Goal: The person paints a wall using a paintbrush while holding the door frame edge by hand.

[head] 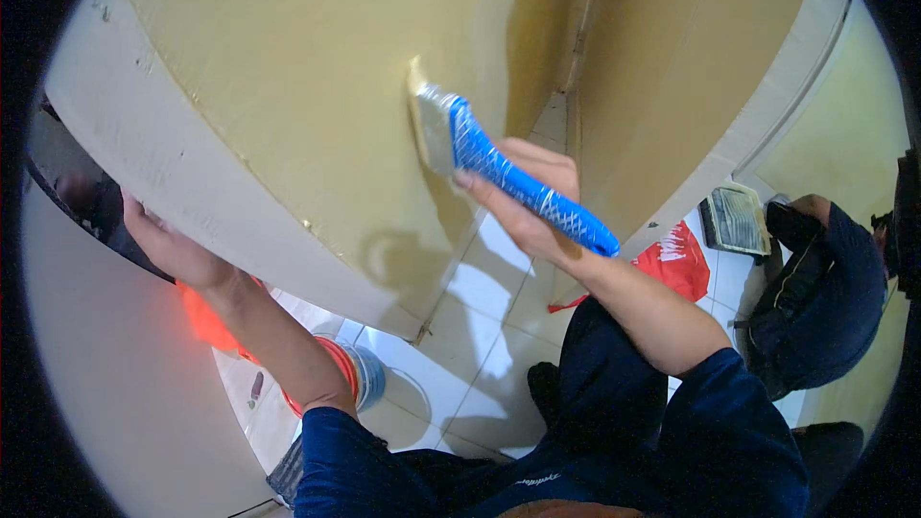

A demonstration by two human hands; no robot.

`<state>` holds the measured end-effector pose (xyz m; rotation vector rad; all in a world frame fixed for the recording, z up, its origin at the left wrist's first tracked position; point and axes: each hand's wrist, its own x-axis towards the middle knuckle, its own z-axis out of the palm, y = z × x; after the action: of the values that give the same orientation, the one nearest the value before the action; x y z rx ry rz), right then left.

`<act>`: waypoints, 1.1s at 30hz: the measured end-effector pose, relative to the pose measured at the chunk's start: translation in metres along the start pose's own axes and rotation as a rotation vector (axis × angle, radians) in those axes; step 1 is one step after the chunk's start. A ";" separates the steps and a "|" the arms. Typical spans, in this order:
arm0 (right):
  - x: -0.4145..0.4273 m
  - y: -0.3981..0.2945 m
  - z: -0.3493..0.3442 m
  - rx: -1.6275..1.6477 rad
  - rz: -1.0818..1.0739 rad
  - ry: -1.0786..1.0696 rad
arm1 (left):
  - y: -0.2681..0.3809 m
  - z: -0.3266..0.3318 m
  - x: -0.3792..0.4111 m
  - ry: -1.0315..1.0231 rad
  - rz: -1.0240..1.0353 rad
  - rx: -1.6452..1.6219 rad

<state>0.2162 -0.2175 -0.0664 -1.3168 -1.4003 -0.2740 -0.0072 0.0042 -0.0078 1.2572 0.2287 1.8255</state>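
My right hand (536, 194) grips a flat paintbrush (532, 187) with a blue plastic handle. Its bristles, coated in pale yellow paint, touch the yellow panel (309, 86) of what looks like a door or cabinet side. A pale grey edge (209, 173) borders that yellow face. My left hand (173, 248) rests at this edge on the far left; its fingertips are partly hidden behind it, so a firm grip cannot be made out. Shadows of my hand and the brush fall on the lower part of the panel.
A bucket (367, 374) with a red-orange rim stands on the tiled floor, near a small tool (255, 388). At right are a red plastic bag (680, 266), a paint tray (735, 219) and a crouching person (820, 302) in dark clothes. Another yellow panel (662, 86) stands behind the brush.
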 end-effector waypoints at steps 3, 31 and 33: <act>-0.008 -0.012 0.006 0.090 -0.008 -0.046 | -0.004 -0.010 0.005 -0.011 0.043 0.103; 0.005 -0.076 0.003 0.642 0.546 0.105 | 0.022 0.021 -0.012 -0.099 -0.152 -0.090; 0.003 -0.080 0.009 0.622 0.533 0.140 | 0.023 0.023 -0.013 -0.085 -0.163 -0.106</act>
<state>0.1483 -0.2366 -0.0274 -1.0633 -0.8648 0.3954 -0.0001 -0.0259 0.0081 1.2036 0.1800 1.6208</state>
